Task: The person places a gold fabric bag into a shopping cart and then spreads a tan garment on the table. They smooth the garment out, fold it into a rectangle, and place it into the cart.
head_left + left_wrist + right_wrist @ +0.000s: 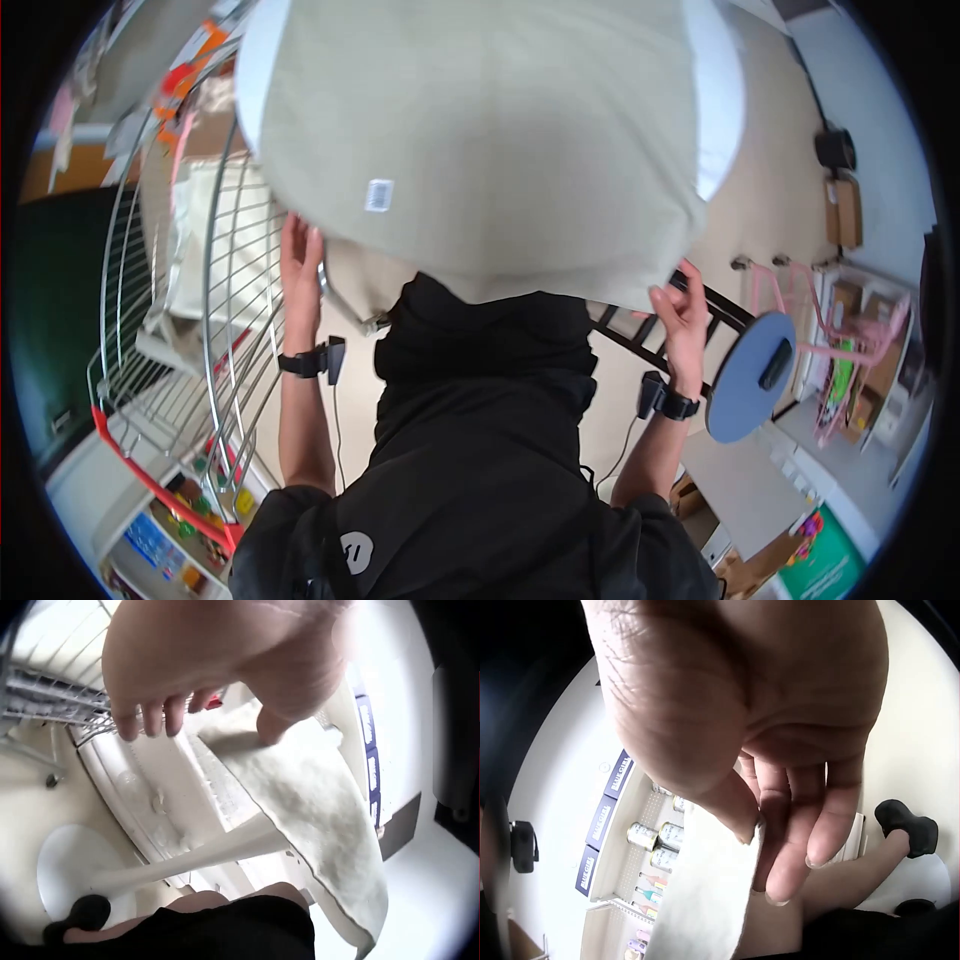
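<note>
A beige cloth with a small white label lies over a white rounded surface that shows at both sides. At the cloth's near left edge is the left hand; in the left wrist view this hand has its thumb against the cloth and its fingers extended apart from it. The right hand is at the near right corner. In the right wrist view, the right hand pinches the edge of the cloth between thumb and fingers.
A wire shopping cart with a red handle, holding pale fabric, stands close on the left. On the right are a round blue-grey seat, a pink cart and shelves. Cans and bottles stand on a shelf in the right wrist view.
</note>
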A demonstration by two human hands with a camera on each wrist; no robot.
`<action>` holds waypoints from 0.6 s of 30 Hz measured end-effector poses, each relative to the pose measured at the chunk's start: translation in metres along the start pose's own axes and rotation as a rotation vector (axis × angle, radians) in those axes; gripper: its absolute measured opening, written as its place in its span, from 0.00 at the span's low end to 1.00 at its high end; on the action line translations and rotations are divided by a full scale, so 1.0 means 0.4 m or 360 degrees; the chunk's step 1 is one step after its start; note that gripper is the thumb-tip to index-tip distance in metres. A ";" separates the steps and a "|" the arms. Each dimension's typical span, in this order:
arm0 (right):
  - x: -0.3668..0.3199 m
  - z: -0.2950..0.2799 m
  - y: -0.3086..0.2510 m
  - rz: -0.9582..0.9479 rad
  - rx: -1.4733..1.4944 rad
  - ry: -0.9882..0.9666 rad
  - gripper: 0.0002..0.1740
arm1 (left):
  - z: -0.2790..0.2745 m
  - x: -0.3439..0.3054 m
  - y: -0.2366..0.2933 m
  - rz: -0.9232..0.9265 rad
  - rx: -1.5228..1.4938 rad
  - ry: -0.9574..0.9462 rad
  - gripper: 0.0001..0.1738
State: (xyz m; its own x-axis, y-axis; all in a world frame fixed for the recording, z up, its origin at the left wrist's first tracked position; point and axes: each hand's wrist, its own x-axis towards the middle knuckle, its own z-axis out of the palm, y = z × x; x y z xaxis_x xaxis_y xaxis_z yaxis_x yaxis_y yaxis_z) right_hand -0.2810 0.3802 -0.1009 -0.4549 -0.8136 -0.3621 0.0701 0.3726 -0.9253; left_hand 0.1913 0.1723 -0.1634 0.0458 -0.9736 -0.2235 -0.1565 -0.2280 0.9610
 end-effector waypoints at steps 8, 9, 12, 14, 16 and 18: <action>-0.023 -0.025 -0.009 -0.0118 0.0086 -0.0045 0.18 | -0.088 0.005 -0.067 -0.0306 -0.0513 -0.0354 0.14; -0.027 -0.029 -0.003 -0.0135 0.0099 -0.0059 0.16 | -0.095 -0.001 -0.058 -0.0273 -0.0521 -0.0296 0.12; -0.045 -0.047 0.015 -0.0234 0.0117 -0.0135 0.07 | -0.118 -0.027 -0.013 -0.0242 -0.0554 -0.0160 0.12; -0.069 -0.055 -0.001 -0.0257 0.0016 -0.0192 0.05 | -0.103 -0.063 0.065 -0.0184 -0.0605 -0.0152 0.13; -0.103 -0.081 -0.039 -0.0140 -0.0015 -0.0318 0.11 | -0.087 -0.085 0.109 -0.0101 -0.0563 0.0026 0.15; -0.136 -0.098 -0.100 -0.0104 -0.0237 -0.0391 0.15 | -0.141 -0.084 0.090 0.0114 -0.0445 0.0159 0.17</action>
State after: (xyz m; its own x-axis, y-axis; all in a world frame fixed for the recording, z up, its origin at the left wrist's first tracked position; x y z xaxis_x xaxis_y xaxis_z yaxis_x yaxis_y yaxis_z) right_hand -0.2938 0.4271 -0.0396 -0.2245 -0.9148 -0.3357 -0.0916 0.3628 -0.9274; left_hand 0.2398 0.1974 -0.1122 0.1432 -0.9783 -0.1499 0.1139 -0.1342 0.9844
